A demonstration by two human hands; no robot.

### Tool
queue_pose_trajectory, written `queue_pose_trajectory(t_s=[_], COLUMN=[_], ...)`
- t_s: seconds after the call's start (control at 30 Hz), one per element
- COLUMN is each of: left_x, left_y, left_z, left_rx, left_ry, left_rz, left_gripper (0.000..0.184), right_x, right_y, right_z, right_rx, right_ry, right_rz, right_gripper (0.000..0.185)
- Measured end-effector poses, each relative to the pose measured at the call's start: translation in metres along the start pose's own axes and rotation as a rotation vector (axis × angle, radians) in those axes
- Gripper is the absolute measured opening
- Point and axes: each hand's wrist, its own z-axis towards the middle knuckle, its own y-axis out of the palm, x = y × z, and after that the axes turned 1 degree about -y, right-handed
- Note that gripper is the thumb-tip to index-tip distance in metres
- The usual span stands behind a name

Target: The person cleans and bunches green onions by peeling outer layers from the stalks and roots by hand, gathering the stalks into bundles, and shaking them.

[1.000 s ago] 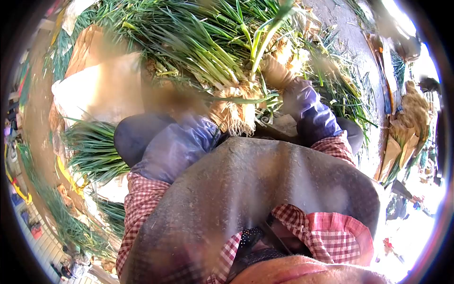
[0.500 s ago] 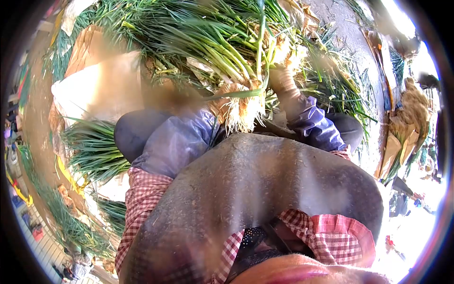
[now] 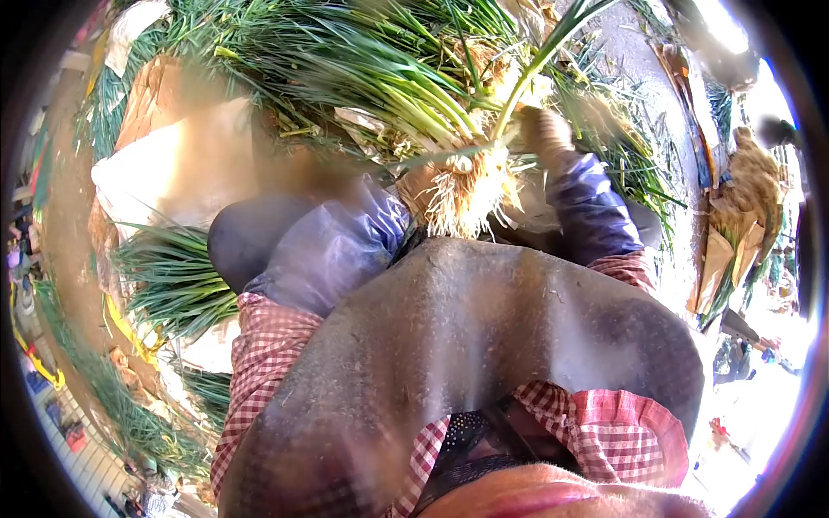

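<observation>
A bunch of green garlic (image 3: 432,112), with long green leaves and pale stalks, lies across in front of me. Its stringy white roots (image 3: 462,203) hang toward my lap. My left hand (image 3: 416,187) is wrapped round the bunch just above the roots, and part of that hand is hidden. One stalk (image 3: 522,82) stands apart from the others and leans up to the right. Beside its base, my right hand (image 3: 546,135) is curled and a little blurred. What its fingers hold is hidden.
A heap of more green stalks (image 3: 285,43) spreads behind the bunch. Loose trimmings (image 3: 617,142) lie at the right. At the left are a pale sack (image 3: 177,160) and another bunch (image 3: 173,272). A dark apron (image 3: 484,319) covers my lap. Brown wrapping (image 3: 734,233) stands at far right.
My right hand has moved right, a little away from the bunch. The single stalk has swung from upright to leaning right. The roots have shifted slightly right; my left hand keeps its hold.
</observation>
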Motion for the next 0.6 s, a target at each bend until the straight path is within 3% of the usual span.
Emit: queue_pose_trajectory(t_s=[0.07, 0.13, 0.17, 0.2, 0.27, 0.3, 0.33, 0.4, 0.43, 0.47, 0.53, 0.6], left_x=[-0.006, 0.0, 0.005, 0.002, -0.001, -0.006, -0.003, -0.006, -0.007, -0.008, -0.01, -0.008], left_y=[0.046, -0.009, 0.018, 0.025, 0.034, 0.035, 0.027, 0.044, 0.051, 0.052, 0.043, 0.032], left_z=[0.0, 0.006, 0.008, 0.009, 0.011, 0.011, 0.012, 0.015, 0.016, 0.016, 0.019, 0.014], left_rx=[0.035, 0.071, -0.007, 0.09, 0.177, 0.266, 0.223, 0.187, 0.15, 0.204, 0.225, 0.252], left_ry=[-0.12, 0.037, -0.06, 0.031, 0.077, 0.112, 0.085, 0.05, 0.019, 0.034, 0.06, 0.044], left_rz=[-0.05, 0.034, 0.088, 0.106, 0.127, 0.145, 0.14, 0.105, 0.076, 0.101, 0.177, 0.268], left_gripper=[0.041, 0.042, 0.042, 0.042, 0.042, 0.042, 0.043, 0.043, 0.043, 0.049, 0.053, 0.065], right_x=[0.045, 0.121, 0.149, 0.184, 0.246, 0.249, 0.223, 0.079, 0.028, 0.003, -0.017, -0.024], right_y=[-0.03, -0.04, -0.053, -0.06, -0.023, -0.027, -0.027, -0.073, -0.096, -0.089, -0.054, -0.033], right_z=[-0.011, -0.018, -0.02, -0.02, 0.015, 0.016, 0.015, -0.042, -0.067, -0.069, -0.049, -0.041], right_rx=[0.007, 0.199, 0.045, -0.105, 0.19, 0.309, 0.187, -0.136, -0.28, -0.348, -0.228, -0.18], right_ry=[-0.203, -0.311, -0.002, 0.304, -0.064, -0.366, -0.521, -0.411, -0.312, -0.436, -0.935, -1.116], right_rz=[-0.409, -0.449, -0.381, -0.306, -0.286, -0.011, 0.112, 1.061, 1.033, 1.033, 0.944, 0.911], right_gripper=[0.022, 0.023, 0.032, 0.046, 0.06, 0.065, 0.066, 0.069, 0.069, 0.063, 0.052, 0.042])
